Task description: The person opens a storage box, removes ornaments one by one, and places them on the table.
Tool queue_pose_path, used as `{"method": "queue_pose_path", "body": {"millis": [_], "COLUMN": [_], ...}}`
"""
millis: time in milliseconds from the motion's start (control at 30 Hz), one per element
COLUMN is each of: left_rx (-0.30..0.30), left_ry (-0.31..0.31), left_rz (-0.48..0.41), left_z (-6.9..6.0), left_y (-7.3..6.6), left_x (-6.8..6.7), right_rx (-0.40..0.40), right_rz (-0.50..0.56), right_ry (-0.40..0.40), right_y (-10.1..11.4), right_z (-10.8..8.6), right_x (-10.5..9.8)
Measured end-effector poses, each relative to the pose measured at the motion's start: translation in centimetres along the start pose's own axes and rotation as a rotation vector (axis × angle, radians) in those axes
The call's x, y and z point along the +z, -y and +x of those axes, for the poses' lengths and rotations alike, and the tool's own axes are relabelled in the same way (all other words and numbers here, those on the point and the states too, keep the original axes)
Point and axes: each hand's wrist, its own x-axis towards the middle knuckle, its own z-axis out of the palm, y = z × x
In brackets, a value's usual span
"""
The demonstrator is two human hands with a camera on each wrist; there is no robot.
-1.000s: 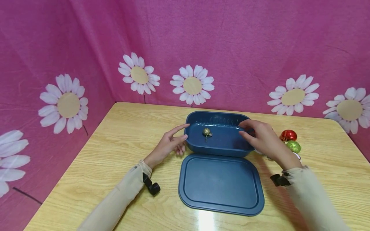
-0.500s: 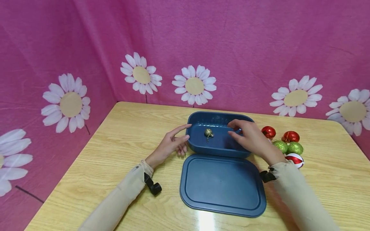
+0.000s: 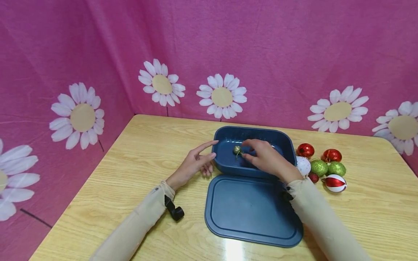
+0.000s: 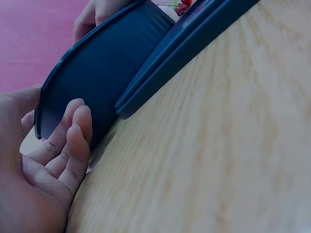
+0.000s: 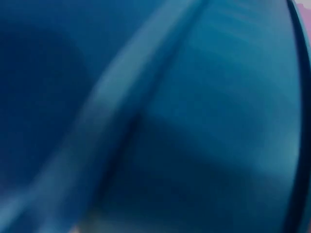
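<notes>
A small gold glitter bauble (image 3: 237,149) with a loop of string lies on the floor of a dark blue rectangular container (image 3: 287,148). My left hand (image 3: 191,166) is at the container's left end, its index finger and thumb straight and touching the rim; the left wrist view shows the other fingers (image 4: 77,141) loosely bent beside the outer wall. Inside the container, my right hand (image 3: 266,157) reaches over the near wall, thumb and index finger apart just right of the bauble. Whether they touch it I cannot tell. The right wrist view is blurred and shows only the blue container wall (image 5: 223,97).
In front of the container lies its flat blue lid (image 3: 251,210). To the right, several baubles are grouped on the wooden table (image 3: 156,145): red (image 3: 305,150), green glitter (image 3: 336,168), white (image 3: 303,166) and a red-and-white striped one (image 3: 335,183). A pink flowered cloth (image 3: 274,54) hangs behind.
My right hand has moved left inside the container, from its right end to beside the gold bauble. The baubles on the right have come into view. My left hand stays at the rim.
</notes>
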Motion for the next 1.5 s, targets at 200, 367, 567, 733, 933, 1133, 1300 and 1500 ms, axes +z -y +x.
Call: {"method": "queue_pose_path", "body": {"millis": [200, 367, 567, 733, 933, 1133, 1300, 1500], "left_rx": [0.006, -0.001, 0.003, 0.0, -0.006, -0.006, -0.003, -0.002], "left_ry": [0.001, 0.001, 0.0, -0.002, 0.001, 0.002, 0.003, 0.002], "left_rz": [0.023, 0.017, 0.009, 0.007, 0.012, 0.011, 0.013, 0.012], "left_z": [0.1, 0.0, -0.18, -0.25, -0.14, -0.1, -0.15, -0.19], "left_y": [-0.22, 0.01, 0.21, 0.25, 0.3, 0.25, 0.16, 0.1], "left_x": [-0.05, -0.01, 0.17, 0.13, 0.09, 0.09, 0.12, 0.17], "right_rx": [0.003, 0.029, 0.014, 0.024, 0.047, 0.048, 0.044, 0.02], "right_rz": [-0.028, -0.036, 0.005, 0.012, 0.023, 0.067, 0.069, 0.082], "right_ry": [0.078, 0.141, 0.13, 0.083, 0.063, 0.04, 0.027, 0.006], "right_y": [0.31, 0.16, -0.26, -0.37, -0.32, -0.26, -0.22, -0.25], "right_z": [0.06, -0.02, -0.21, -0.14, -0.17, -0.24, -0.29, -0.32], "right_x": [0.45, 0.59, 0.78, 0.83, 0.7, 0.6, 0.53, 0.51]}}
